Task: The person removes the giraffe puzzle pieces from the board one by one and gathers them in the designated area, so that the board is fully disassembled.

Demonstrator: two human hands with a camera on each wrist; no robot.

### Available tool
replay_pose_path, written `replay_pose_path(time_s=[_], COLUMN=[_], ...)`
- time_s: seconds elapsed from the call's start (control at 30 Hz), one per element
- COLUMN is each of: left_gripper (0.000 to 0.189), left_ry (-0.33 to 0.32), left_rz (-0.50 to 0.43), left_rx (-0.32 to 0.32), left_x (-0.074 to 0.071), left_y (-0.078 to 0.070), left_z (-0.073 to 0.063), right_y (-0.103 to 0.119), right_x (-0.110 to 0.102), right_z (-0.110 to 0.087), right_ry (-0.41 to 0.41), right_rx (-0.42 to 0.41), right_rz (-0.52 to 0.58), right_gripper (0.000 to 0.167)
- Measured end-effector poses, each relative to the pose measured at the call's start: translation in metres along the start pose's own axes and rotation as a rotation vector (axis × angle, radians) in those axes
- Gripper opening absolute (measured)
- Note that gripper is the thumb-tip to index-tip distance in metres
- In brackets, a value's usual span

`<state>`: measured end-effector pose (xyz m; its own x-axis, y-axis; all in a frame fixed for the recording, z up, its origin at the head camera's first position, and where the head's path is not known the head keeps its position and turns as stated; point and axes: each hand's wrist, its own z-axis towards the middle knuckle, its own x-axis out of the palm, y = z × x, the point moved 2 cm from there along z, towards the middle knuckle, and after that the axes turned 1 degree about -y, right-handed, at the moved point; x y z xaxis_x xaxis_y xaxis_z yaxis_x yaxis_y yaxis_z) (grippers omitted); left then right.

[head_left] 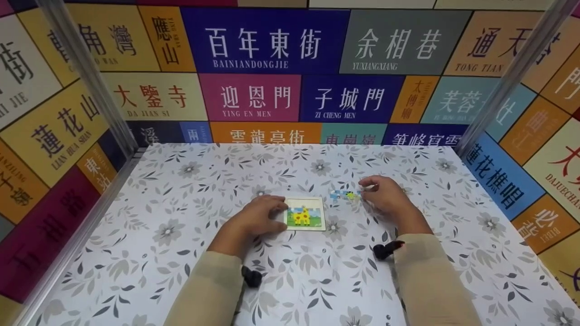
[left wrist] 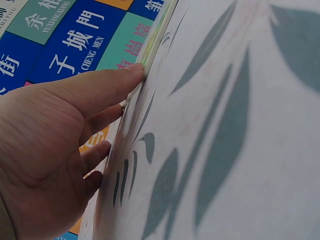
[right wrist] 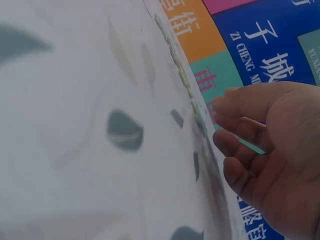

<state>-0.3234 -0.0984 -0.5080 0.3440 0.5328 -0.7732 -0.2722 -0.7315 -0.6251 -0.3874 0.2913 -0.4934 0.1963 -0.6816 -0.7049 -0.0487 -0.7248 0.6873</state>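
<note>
A small square jigsaw puzzle board [head_left: 324,215] with a pale rim lies flat on the table. Inside it is a yellow giraffe on green ground, with a bare pale strip along the top. My left hand [head_left: 259,214] holds the board's left side, thumb at the lower corner and fingers at the upper one. In the left wrist view the thumb of my left hand [left wrist: 55,130] touches the board's edge. Loose blue and green jigsaw pieces [head_left: 350,195] lie right of the board. Beside them hovers my right hand [head_left: 386,197], fingers loosely bent, nothing visible in its grasp.
The table [head_left: 181,280] wears a white cloth printed with grey leaves and flowers. Panels with street names [head_left: 267,40] stand behind and at both sides. Clear upright edges [head_left: 90,81] rise at the table's back corners.
</note>
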Motion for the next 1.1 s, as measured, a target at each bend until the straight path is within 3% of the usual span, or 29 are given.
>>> replay_pose_path(time_s=[0.33, 0.5, 0.83, 1.1], left_gripper=[0.063, 0.065, 0.067, 0.067], left_ry=[-0.016, -0.03, 0.002, 0.001], left_rz=[0.01, 0.006, 0.013, 0.028], left_rx=[0.03, 0.029, -0.009, -0.006], left_x=[-0.002, -0.002, -0.001, -0.001], left_y=[-0.002, -0.001, -0.001, 0.0], left_z=[0.0, -0.002, 0.001, 0.002], right_y=[0.04, 0.066, 0.116, 0.132], right_x=[0.02, 0.037, 0.077, 0.101], right_z=[-0.001, -0.002, -0.007, -0.01], right_ry=[0.032, 0.099, 0.206, 0.235], right_rx=[-0.131, -0.205, -0.238, -0.331], right_rz=[-0.049, -0.086, -0.077, -0.048], right_gripper=[0.041, 0.043, 0.042, 0.04])
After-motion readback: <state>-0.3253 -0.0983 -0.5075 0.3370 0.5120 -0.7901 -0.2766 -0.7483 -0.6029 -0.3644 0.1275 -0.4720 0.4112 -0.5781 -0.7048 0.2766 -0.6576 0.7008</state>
